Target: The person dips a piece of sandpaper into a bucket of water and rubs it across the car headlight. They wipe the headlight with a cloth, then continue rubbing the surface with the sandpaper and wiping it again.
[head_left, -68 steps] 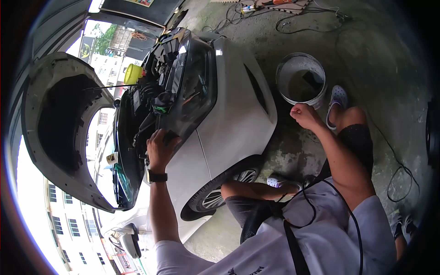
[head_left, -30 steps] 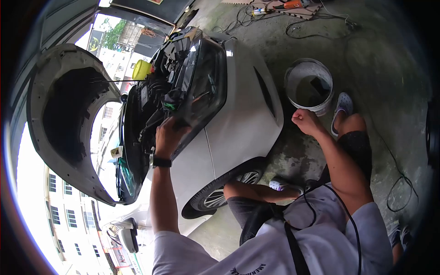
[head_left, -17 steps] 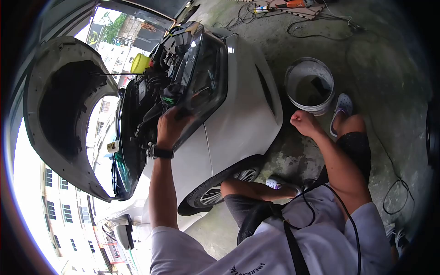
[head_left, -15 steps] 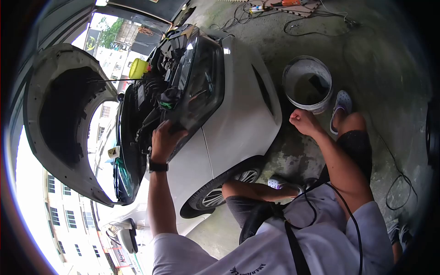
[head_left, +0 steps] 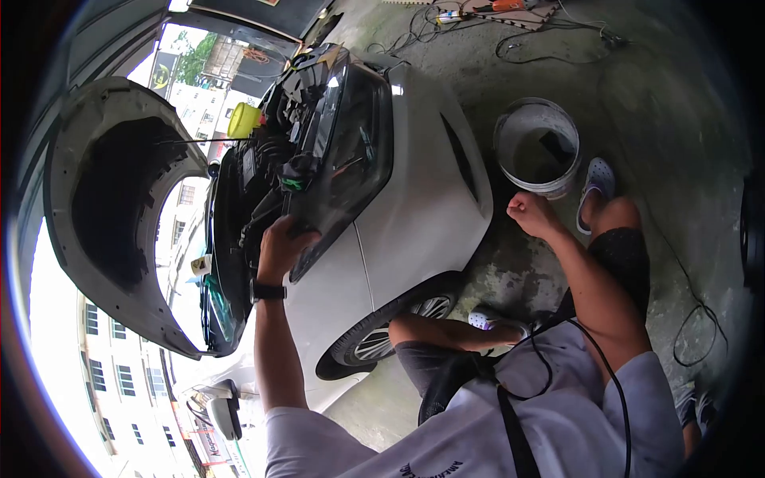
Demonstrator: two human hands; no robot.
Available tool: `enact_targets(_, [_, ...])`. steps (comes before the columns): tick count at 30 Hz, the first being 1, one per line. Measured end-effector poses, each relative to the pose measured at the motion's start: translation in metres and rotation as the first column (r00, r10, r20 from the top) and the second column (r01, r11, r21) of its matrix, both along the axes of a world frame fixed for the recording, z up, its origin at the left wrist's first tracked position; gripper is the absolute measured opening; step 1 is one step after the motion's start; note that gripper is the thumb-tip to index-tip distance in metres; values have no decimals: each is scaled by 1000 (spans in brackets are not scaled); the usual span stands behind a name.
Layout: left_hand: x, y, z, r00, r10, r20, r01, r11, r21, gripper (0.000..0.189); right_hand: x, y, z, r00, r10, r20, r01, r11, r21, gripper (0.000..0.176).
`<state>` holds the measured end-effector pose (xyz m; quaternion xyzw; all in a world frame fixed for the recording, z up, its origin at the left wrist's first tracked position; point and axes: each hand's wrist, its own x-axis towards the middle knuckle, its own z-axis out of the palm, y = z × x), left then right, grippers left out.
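My left hand (head_left: 284, 248), with a black watch on the wrist, rests at the fender edge of the silver car (head_left: 414, 183), beside the open engine bay (head_left: 267, 155). Its thumb is spread from the fingers, and I see nothing in it. Closed in a loose fist, my right hand (head_left: 532, 213) hangs in front of the bumper, just below the rim of a white bucket (head_left: 511, 165). Nothing shows in that fist. The bucket holds liquid and a dark object (head_left: 555, 146). A dark headlight (head_left: 355, 155) lies beyond my left hand.
The raised hood (head_left: 72, 239) stands at the left. A yellow container (head_left: 243, 120) and a small cup (head_left: 201, 264) are by the engine bay. The front wheel (head_left: 390, 327) is near my knee. Cables (head_left: 701, 307) lie on the floor; another person's feet (head_left: 693, 410) show at lower right.
My left hand has drawn slightly back toward me along the fender edge. My right hand keeps nearly the same pose, and the whole view has shifted a little.
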<state>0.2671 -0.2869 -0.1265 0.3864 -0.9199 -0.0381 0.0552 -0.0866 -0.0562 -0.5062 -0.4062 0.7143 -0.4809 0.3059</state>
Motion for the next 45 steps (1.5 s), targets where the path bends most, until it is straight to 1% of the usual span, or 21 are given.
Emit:
enact_targets(2, [-1,-5,0,999,-34,7,34,999,-27,38,-6,-1,-8,999,-41,8,41,999,-2,26])
enact_targets(4, [-13,-2,3,996,84,20,-85,995,57,39,-6,0,-2,999,-32,31,32,999,22,26])
enact_targets(6, [-44,-7,-3,993,109,33,-110,994,22,37,-1,-3,4,999,-10,49,9,999,37,26])
enact_targets(8, [-54,-13,-3,993,105,50,-104,994,-17,36,0,-2,6,999,48,21,-49,997,61,26])
enact_targets(10, [-56,-23,-5,991,30,129,-13,992,-125,35,1,1,16,999,40,-9,-39,998,50,26])
enact_targets(11, [-50,-22,-4,991,17,136,0,992,-123,35,1,3,18,999,34,-35,-32,999,39,26])
enact_targets(14, [-22,-10,0,993,-71,91,79,993,-86,41,-7,5,9,999,-23,30,23,1000,11,26])
enact_targets(16, [-17,-4,1,994,-84,67,92,987,-135,40,-14,6,7,998,-46,42,46,999,23,26])
enact_targets(18, [-16,-2,-5,998,-54,42,60,985,-161,39,-14,5,9,999,-25,39,24,999,30,27])
enact_targets(20, [-41,-12,-14,999,27,-41,-33,989,-145,40,-12,1,10,993,-10,115,1,997,81,27])
enact_targets(23, [-56,-15,-9,1000,13,14,-11,988,-153,40,-9,2,11,999,27,18,-28,997,74,27])
enact_targets(24, [-51,-11,-8,1000,9,18,-6,988,-153,40,-9,3,12,1000,22,21,-24,997,74,27])
enact_targets(26, [-32,1,-1,993,91,69,-88,995,-47,42,-9,6,17,1000,-6,7,6,999,46,27])
enact_targets(27, [-20,5,0,994,76,79,-72,996,-46,42,-11,8,16,1000,-21,16,20,999,48,27])
enact_targets(29, [-1,8,-4,999,38,21,-37,998,-58,44,-15,10,14,999,-44,25,43,999,26,27])
enact_targets(32, [-13,-2,-6,999,25,34,-21,994,-107,45,-15,5,3,996,-39,76,36,999,41,26])
enact_targets(35, [-55,-6,-3,990,132,51,-128,989,-79,43,-11,1,3,994,-10,111,1,996,84,27])
enact_targets(38, [-52,-9,-6,998,61,29,-55,987,-152,43,-10,6,13,999,-2,34,-1,997,77,28])
enact_targets(39, [-44,-8,-7,998,53,34,-47,987,-155,43,-11,7,16,999,-10,39,7,997,74,28])
enact_targets(41, [-14,1,-6,997,71,-23,-73,995,-66,43,-15,11,18,1000,-10,14,9,998,58,29])
enact_targets(45, [1,12,-7,997,73,2,-72,990,-125,43,-22,8,-2,998,-43,44,42,998,38,28])
